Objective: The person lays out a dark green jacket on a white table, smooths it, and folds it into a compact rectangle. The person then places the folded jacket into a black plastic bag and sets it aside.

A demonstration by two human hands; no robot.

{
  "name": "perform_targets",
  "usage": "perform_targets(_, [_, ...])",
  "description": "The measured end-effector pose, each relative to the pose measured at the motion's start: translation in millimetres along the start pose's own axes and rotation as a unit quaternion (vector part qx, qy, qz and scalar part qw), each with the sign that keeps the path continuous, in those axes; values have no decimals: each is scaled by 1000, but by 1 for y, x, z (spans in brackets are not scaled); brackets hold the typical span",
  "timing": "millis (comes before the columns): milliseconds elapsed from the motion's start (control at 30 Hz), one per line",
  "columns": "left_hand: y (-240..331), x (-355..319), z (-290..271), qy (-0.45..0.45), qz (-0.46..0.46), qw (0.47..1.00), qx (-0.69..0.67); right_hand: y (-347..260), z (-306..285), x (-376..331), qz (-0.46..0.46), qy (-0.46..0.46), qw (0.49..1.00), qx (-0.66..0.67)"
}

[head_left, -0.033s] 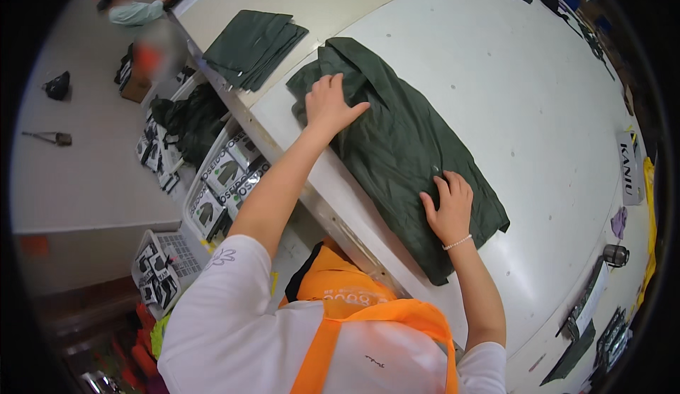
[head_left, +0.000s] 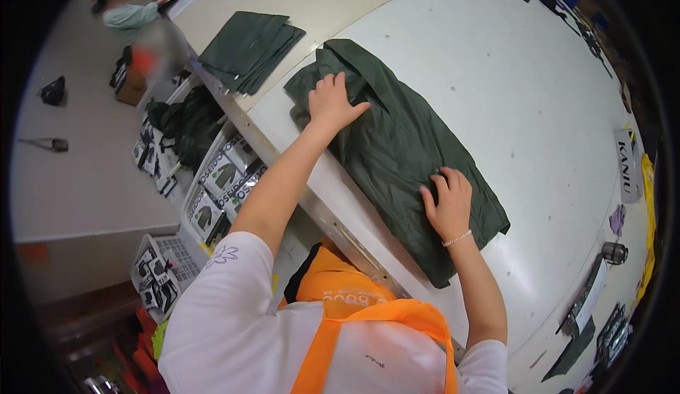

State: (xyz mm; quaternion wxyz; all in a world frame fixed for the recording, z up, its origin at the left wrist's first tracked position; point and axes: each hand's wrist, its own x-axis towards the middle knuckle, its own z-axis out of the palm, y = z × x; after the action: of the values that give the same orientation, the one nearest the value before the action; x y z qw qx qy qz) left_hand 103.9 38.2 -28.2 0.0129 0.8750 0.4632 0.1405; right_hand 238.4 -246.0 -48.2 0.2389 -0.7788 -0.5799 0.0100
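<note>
Plainly, a dark green cloth (head_left: 411,146) lies loosely folded and creased across the near edge of the white tabletop (head_left: 559,153), slanting from the upper left down toward the person's right. The left hand (head_left: 330,105) rests on its far end, fingers spread and the thumb held wide of them. The right hand (head_left: 451,206) touches the cloth nearer the body, its fingers gently bent, the thumb standing apart from the forefinger; a beaded bracelet (head_left: 457,239) circles that wrist. Beyond the left hand sits a pile of flat-folded green pieces (head_left: 249,48), well apart from the right hand. Left of the table edge, flat packets (head_left: 225,174) fill a pale bin. Over at the right, a purple rag (head_left: 618,220) lies near a dark mug (head_left: 615,253).
</note>
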Motion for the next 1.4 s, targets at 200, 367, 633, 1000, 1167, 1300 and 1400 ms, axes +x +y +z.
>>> perform_targets(200, [-73, 31, 45, -65, -112, 923, -362, -28, 57, 122, 26, 35, 999, -23])
perform_targets(367, [-127, 1, 30, -117, -488, 539, -676, -50, 100, 170, 67, -24, 997, -9])
perform_targets(633, [-193, 135, 58, 15, -173, 867, -468, -81, 118, 219, 156, -65, 976, 140])
perform_targets(1000, [-182, 212, 94, -377, -33, 792, -480, -105, 77, 243, -13, 58, 984, 165])
perform_targets(1167, [-211, 185, 94, -299, -73, 798, -518, -67, 130, 273, 21, 72, 997, 11])
perform_targets(1300, [-218, 113, 67, 51, -213, 864, -454, -57, 155, 272, 49, 39, 997, 38])
perform_targets(1400, [-197, 26, 60, -62, -276, 875, -393, -50, 159, 274, 72, -20, 996, 53])
